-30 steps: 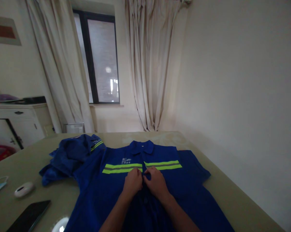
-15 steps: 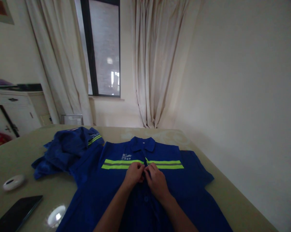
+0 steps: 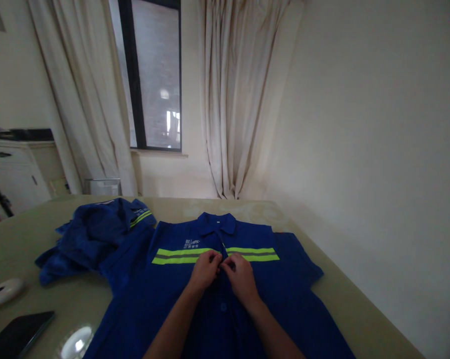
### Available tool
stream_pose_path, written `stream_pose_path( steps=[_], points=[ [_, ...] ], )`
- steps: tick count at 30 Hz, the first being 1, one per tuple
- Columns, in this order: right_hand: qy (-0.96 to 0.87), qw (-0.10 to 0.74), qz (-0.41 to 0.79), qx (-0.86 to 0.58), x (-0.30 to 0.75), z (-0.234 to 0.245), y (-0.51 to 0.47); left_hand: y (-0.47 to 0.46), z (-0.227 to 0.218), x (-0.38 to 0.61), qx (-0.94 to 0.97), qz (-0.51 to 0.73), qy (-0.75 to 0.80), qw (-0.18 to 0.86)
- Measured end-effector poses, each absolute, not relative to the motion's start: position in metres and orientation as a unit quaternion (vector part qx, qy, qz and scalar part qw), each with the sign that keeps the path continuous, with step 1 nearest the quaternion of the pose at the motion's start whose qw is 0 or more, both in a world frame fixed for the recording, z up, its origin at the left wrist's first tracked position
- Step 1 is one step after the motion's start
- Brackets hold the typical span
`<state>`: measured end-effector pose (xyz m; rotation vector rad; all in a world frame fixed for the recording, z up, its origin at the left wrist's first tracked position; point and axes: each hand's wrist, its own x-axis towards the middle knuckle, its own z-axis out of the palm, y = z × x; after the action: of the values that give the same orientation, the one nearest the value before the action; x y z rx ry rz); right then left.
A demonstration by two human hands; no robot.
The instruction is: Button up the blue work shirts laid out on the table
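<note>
A blue work shirt (image 3: pixel 165 294) with yellow-green reflective bands lies face up across the table, its collar pointing away from me. At the front opening, just below the chest band, my left hand (image 3: pixel 207 269) pinches the placket edge. Close beside it, my right hand (image 3: pixel 240 276) is closed on the other side of the same placket, fingertips nearly touching the left ones. Whatever sits between the fingertips is hidden. Lower on the placket a button (image 3: pixel 224 307) shows.
A crumpled blue garment (image 3: pixel 93 234) lies left of the shirt on the table (image 3: pixel 254 205). Nearer on the left are a white oval object (image 3: pixel 5 291), a dark flat device (image 3: pixel 21 331) and a clear round dish (image 3: pixel 75 343). A wall (image 3: pixel 377 174) borders the right side.
The view has shifted slightly, so the table's things sit a little further left. Both hands stay at the placket, with only small finger movement.
</note>
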<state>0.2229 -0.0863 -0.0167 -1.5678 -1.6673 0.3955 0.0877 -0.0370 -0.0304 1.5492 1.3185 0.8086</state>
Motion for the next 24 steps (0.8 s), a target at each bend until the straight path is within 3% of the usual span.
stream_pose_path(
  steps=[6,12,17,24],
  points=[
    [-0.575,0.511,0.237,-0.594,0.229,-0.021,-0.080,-0.039,-0.027,0.086,0.673,0.305,0.548,0.391],
    [-0.542,0.541,0.242,-0.595,0.244,-0.023,-0.072,-0.054,-0.025,0.090,0.697,0.287,0.585,0.298],
    [-0.573,0.512,0.225,-0.599,0.234,-0.024,-0.077,-0.058,-0.027,0.098,0.681,0.295,0.606,0.288],
    [-0.657,0.404,0.165,-0.615,0.220,-0.013,-0.089,-0.010,-0.020,0.106,0.649,0.352,0.609,0.289]
  ],
)
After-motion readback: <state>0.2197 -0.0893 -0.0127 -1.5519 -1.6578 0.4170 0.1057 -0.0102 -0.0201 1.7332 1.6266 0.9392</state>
